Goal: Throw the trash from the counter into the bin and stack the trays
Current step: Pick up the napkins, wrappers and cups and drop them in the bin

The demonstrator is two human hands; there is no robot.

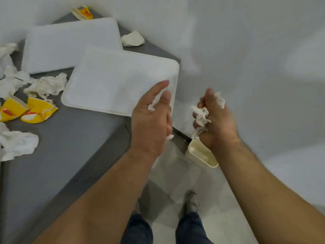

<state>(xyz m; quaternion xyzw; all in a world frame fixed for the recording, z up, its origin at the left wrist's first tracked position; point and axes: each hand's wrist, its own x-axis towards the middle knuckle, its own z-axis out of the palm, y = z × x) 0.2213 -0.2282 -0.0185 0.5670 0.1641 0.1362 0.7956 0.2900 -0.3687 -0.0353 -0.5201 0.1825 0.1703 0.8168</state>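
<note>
My left hand (151,118) and my right hand (213,124) hover past the right end of the grey counter (70,138), each closed on shreds of white tissue (201,118). Below them stands the bin with a clear liner (174,173), a cream container (202,152) resting at its edge. Two white trays lie on the counter: the near tray (119,80) overlaps the far tray (70,44). Crumpled napkins (46,86) and torn yellow paper cups (37,110) are scattered on the left side.
Another napkin wad (17,144) lies at the left edge, a crumpled wrapper (132,38) and a yellow cup piece (82,13) sit at the back by the white wall (246,50). My shoes (192,202) stand on the pale floor beside the bin.
</note>
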